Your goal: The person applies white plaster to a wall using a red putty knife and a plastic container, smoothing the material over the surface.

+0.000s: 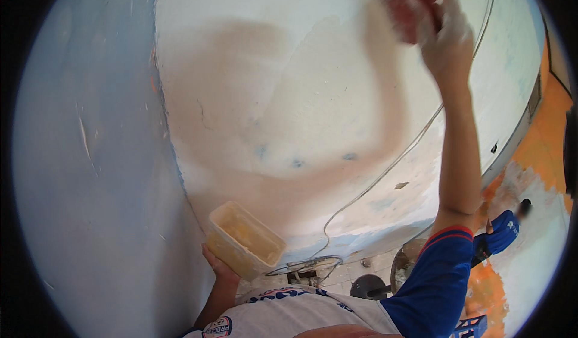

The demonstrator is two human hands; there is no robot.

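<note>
Raised high at the upper right, my right hand (pixel 448 46) is closed round a flat dark red piece (pixel 397 6), held against or close to the wall; I cannot tell whether it touches. White dust or paste coats the fingers. The white wall (pixel 313 91) fills the middle, with off-white patches and a few bluish spots. Low and near my body, my left hand (pixel 221 270) grips a translucent rectangular plastic tub (pixel 232 253) from its left side and underneath. The tub is tilted, and pale yellowish residue lines its inside.
A thin cable (pixel 385 178) runs down the wall to loose cords by the tiled floor. The blue-grey wall (pixel 90 139) meets it in a corner at left. At right are a person in blue (pixel 503 235) and an orange wall (pixel 539 139). A round container (pixel 400 266) stands below my right arm.
</note>
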